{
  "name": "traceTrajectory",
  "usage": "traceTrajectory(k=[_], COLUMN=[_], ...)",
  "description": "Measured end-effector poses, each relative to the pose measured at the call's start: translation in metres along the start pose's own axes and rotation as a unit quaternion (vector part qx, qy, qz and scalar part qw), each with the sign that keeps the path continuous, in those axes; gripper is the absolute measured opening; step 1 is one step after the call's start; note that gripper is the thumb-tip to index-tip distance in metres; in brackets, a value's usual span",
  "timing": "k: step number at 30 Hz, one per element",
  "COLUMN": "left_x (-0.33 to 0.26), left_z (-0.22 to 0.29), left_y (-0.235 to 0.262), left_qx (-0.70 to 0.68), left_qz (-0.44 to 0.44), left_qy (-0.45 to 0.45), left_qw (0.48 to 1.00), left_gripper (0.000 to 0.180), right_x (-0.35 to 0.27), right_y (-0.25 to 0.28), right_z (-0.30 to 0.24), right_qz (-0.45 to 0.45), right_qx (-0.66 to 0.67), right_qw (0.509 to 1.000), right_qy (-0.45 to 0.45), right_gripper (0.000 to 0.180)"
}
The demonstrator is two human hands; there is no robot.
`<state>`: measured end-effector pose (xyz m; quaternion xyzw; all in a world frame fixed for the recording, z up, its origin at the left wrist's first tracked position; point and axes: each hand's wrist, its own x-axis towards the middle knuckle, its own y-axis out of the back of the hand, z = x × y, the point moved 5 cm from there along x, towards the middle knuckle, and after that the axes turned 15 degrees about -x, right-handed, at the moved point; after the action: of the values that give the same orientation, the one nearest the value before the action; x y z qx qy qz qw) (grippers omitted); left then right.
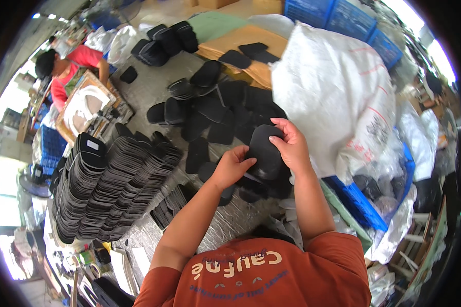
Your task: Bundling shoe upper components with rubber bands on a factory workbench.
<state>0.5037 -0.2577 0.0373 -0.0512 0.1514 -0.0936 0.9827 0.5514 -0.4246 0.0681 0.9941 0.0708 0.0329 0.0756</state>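
Between my two hands is a black pad (265, 156) with rounded ends, flat and thin-looking. My left hand (232, 167) pinches its left edge between thumb and fingers. On the upper right edge, my right hand (292, 146) grips it with the thumb on its face and the fingers behind. A loose heap of similar black pads (223, 110) spreads over the table beneath and beyond my hands. To the left, tall stacks of black pads (110, 192) stand in close rows, one topped by a small white label.
A large white woven sack (333, 87) lies to the right of the heap, beside a blue crate (356, 204) holding plastic bags. Brown sheets (241, 40) and more bundled pads (165, 43) lie at the back. A co-worker in red (66, 77) stands far left by a framed board (89, 110).
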Motion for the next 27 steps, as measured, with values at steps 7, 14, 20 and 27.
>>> traceTrajectory(k=[7,14,20,27], left_x=[-0.012,-0.044,-0.080,-0.112], left_z=[-0.051,-0.099,-0.130,-0.141], left_y=[-0.095,-0.138,-0.191,-0.141], left_qx=[-0.262,-0.076,-0.102,-0.037], left_qz=[-0.097,-0.174,-0.231,-0.195], left_qy=[0.076,0.100,0.146,0.236], left_qw=[0.957,0.977,0.956,0.951], left_gripper=[0.007,0.018,0.015,0.029], right_x=[-0.172,-0.321,-0.320,-0.331], right_y=[0.027,0.153,0.092,0.056], right_z=[-0.040,0.111,0.113,0.044], right_qz=[0.309,0.142,0.154,0.162], right_qx=[-0.496,-0.663,-0.653,-0.643], right_qw=[0.719,0.659,0.722,0.748], right_qy=[0.376,-0.326,-0.172,-0.020], right_gripper=[0.066,0.055,0.052,0.055])
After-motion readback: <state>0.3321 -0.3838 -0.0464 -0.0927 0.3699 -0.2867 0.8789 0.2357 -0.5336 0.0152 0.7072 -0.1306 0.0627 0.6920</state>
